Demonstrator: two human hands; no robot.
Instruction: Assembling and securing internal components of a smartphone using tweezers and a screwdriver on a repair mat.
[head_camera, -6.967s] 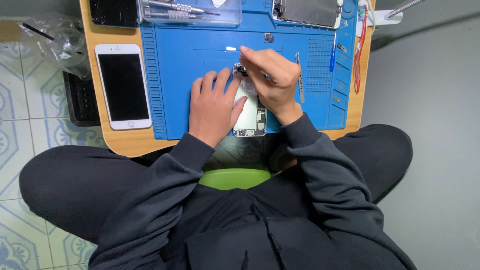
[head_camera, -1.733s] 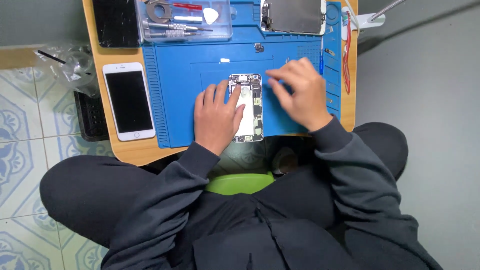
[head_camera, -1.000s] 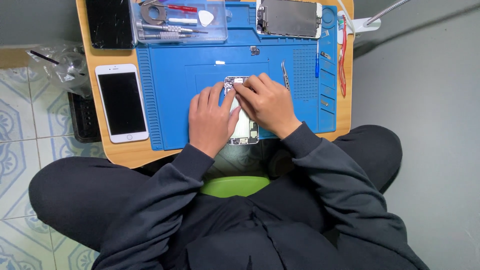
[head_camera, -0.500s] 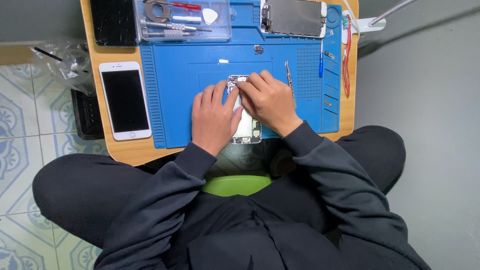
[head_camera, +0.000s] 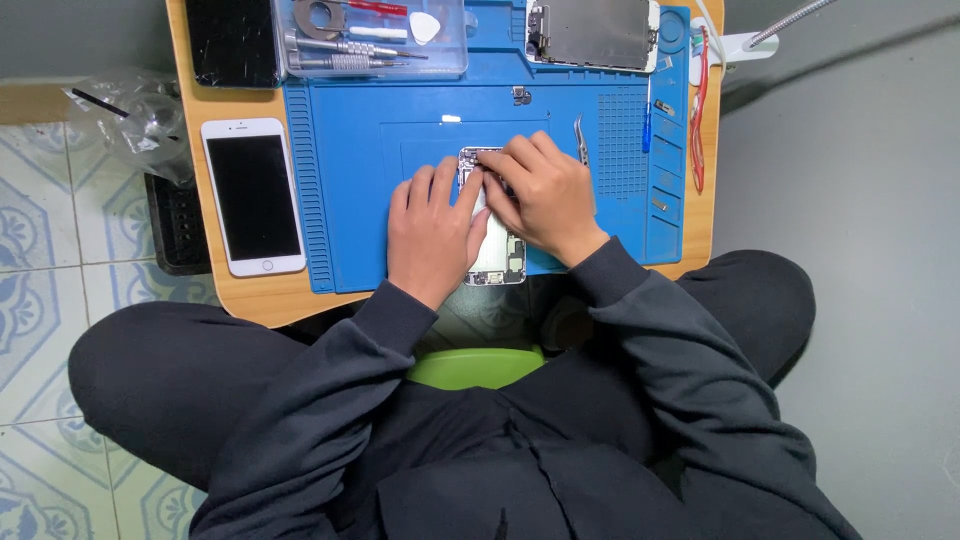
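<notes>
Right hand (head_camera: 545, 195) is staying over the opened phone (head_camera: 493, 225) mid-mat (head_camera: 340, 180), fingertips pinching narrowly at its top; left hand (head_camera: 432, 235) is lying flat, pinning it steady. Tweezers (head_camera: 581, 138) are lying just beside.

A small wooden surface (head_camera: 250, 300) stands on the floor. A big blue mat (head_camera: 370, 200) covers most of it. On the bare wood at the left lies a white phone (head_camera: 253, 196) with a dark screen. Above it, at the far corner, lies a black phone screen (head_camera: 232, 40). A clear tray of tools (head_camera: 370, 40) sits at the top edge of the mat.
</notes>
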